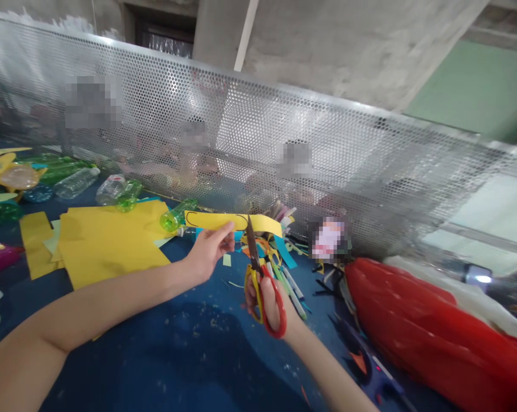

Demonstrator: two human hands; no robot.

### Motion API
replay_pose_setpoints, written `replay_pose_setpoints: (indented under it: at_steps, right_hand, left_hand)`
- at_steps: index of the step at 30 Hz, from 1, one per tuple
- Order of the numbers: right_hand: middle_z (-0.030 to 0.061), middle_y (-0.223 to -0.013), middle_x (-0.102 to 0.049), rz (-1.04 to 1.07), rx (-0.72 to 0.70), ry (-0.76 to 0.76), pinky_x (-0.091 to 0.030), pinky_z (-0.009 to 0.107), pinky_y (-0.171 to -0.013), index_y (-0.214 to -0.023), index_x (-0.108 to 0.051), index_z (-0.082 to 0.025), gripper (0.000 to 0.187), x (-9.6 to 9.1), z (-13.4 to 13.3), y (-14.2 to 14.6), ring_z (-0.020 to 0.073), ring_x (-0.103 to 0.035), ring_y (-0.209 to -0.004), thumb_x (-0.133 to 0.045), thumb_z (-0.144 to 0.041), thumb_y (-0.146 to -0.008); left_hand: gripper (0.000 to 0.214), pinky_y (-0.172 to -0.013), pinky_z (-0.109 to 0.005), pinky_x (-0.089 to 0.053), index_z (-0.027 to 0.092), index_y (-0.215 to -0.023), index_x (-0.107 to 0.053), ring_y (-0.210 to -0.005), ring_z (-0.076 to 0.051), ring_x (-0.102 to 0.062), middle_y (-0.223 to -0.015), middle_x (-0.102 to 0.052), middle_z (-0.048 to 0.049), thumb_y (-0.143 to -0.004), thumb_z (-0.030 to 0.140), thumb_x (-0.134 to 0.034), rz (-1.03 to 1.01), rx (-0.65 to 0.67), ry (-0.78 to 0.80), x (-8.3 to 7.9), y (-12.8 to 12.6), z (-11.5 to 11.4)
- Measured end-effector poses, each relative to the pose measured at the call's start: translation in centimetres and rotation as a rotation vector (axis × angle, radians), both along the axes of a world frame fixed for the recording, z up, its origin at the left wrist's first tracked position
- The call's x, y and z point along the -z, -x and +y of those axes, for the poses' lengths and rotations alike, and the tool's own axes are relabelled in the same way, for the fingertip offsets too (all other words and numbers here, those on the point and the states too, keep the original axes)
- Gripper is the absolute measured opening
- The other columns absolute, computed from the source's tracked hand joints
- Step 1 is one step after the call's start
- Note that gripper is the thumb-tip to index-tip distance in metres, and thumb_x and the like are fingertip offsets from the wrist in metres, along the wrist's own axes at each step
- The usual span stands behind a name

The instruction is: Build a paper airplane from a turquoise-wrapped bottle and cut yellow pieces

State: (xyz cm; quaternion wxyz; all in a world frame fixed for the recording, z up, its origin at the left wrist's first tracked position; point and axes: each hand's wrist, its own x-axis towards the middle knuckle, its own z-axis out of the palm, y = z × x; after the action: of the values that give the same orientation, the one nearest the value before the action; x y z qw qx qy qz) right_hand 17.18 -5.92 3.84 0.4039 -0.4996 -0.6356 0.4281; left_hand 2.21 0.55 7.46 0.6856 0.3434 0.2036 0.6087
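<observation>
Between the thumb and fingers of my left hand (211, 252) is a yellow paper strip (213, 220), held up above the table. A black rounded outline is drawn on the strip. My right hand (269, 300) grips a pair of scissors (255, 257) with one red and one yellow handle. Their blades point upward and meet the strip at the right end of the outline. The strip's free end curls away to the right of the blades. Below and behind the scissors lie several markers (293, 289) and coloured paper scraps (261, 249).
Yellow paper sheets (108, 240) lie at left on the dark blue table (177, 355). Plastic bottles (76, 182) line the back left. A red plastic bag (434, 332) and a blue glue gun (376, 366) are at right. A perforated metal panel (348, 149) stands behind, with people beyond it.
</observation>
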Motion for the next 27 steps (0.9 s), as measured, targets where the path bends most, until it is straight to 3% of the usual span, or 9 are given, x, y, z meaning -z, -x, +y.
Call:
replay_pose_setpoints:
  at_steps: [3,9,27]
  right_hand:
    - [0.0031,-0.063,-0.055,-0.021,-0.054,-0.039,-0.051,0.032,-0.059,-0.063,-0.041,-0.023,0.053,0.2,0.1,-0.2,0.0173,-0.058,-0.057,-0.028,-0.073,-0.076]
    - [0.0072,-0.081,-0.060,-0.019,-0.087,-0.082,-0.051,0.035,-0.076,-0.073,-0.046,-0.024,0.051,0.2,0.3,-0.4,0.0213,-0.061,-0.077,-0.029,-0.071,-0.079]
    - [0.0065,-0.080,-0.058,-0.029,-0.069,-0.095,-0.051,0.035,-0.076,-0.074,-0.046,-0.023,0.050,0.6,0.6,-0.8,0.0219,-0.061,-0.079,-0.028,-0.069,-0.081]
  left_hand:
    - [0.025,-0.053,-0.020,-0.042,0.012,-0.065,-0.061,-0.053,-0.007,-0.051,-0.056,-0.057,0.0021,-0.059,0.031,-0.077,0.010,-0.047,0.044,-0.1,-0.1,-0.1]
    - [0.021,-0.057,-0.021,-0.045,0.011,-0.066,-0.065,-0.054,-0.008,-0.054,-0.060,-0.063,-0.0012,-0.061,0.028,-0.076,0.075,-0.027,0.101,0.4,-0.3,-0.2]
    - [0.025,-0.058,-0.023,-0.045,0.011,-0.071,-0.068,-0.054,-0.009,-0.054,-0.061,-0.065,-0.0028,-0.060,0.031,-0.077,0.109,0.008,0.046,0.9,-0.6,-0.8]
